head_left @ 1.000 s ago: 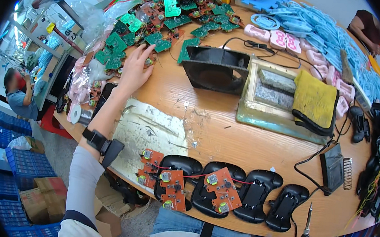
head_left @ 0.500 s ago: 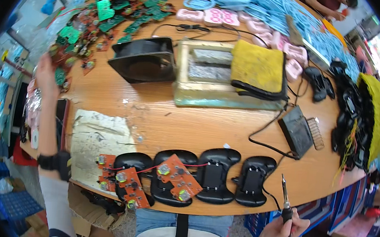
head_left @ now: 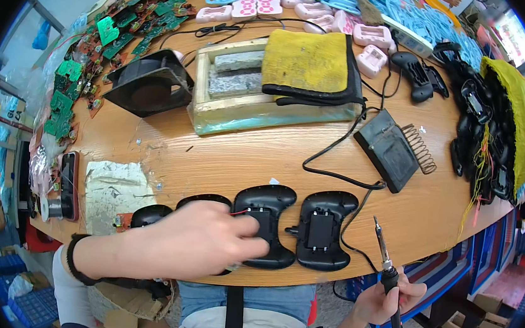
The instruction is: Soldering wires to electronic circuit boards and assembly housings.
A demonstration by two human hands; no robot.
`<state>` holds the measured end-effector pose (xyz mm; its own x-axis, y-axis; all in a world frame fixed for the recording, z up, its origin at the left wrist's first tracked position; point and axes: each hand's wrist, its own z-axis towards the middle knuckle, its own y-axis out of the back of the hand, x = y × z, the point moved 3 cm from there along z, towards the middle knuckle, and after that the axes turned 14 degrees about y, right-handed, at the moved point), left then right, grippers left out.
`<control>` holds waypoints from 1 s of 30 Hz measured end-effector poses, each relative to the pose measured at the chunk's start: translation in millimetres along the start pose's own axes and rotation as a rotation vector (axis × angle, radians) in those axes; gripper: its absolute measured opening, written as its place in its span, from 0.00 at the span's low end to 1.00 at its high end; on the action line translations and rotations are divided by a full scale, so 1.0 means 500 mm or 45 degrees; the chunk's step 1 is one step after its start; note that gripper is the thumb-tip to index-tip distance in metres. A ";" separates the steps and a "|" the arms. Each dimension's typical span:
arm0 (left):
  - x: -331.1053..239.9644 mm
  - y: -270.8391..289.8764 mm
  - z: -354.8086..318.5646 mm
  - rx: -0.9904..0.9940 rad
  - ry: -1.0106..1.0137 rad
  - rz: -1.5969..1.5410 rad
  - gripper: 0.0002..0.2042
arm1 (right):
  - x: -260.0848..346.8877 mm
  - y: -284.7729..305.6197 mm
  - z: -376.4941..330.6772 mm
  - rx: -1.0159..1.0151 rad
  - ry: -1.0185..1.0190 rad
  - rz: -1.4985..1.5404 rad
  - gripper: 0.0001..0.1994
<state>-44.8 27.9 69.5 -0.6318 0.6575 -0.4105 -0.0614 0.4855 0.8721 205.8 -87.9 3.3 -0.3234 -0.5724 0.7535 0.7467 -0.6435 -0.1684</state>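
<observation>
Gripped in the closed right hand (head_left: 382,299) at lower right, a soldering iron (head_left: 385,278) is held with its long axis near vertical, tip pointing up-left, while a black shell (head_left: 268,218) at lower centre is pressed by the curled left hand (head_left: 205,237).
</observation>
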 end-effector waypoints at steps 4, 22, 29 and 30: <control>-0.066 -0.046 0.078 0.056 -0.376 0.164 0.04 | -0.004 0.005 0.001 0.016 -0.017 0.060 0.08; 0.017 -0.042 0.004 -0.452 0.546 -0.196 0.08 | -0.046 0.008 -0.004 0.062 -0.134 0.099 0.07; -0.020 -0.065 -0.001 -0.382 0.158 0.027 0.11 | -0.040 0.005 -0.004 0.090 -0.113 0.137 0.07; -0.023 -0.063 -0.008 -0.352 0.144 0.015 0.12 | -0.040 0.005 -0.005 0.090 -0.124 0.148 0.07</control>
<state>-38.7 2.9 47.9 -0.7146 0.5865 -0.3812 -0.2518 0.2928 0.9224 212.9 -79.4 -13.6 -0.1772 -0.5867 0.7902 0.8157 -0.5368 -0.2156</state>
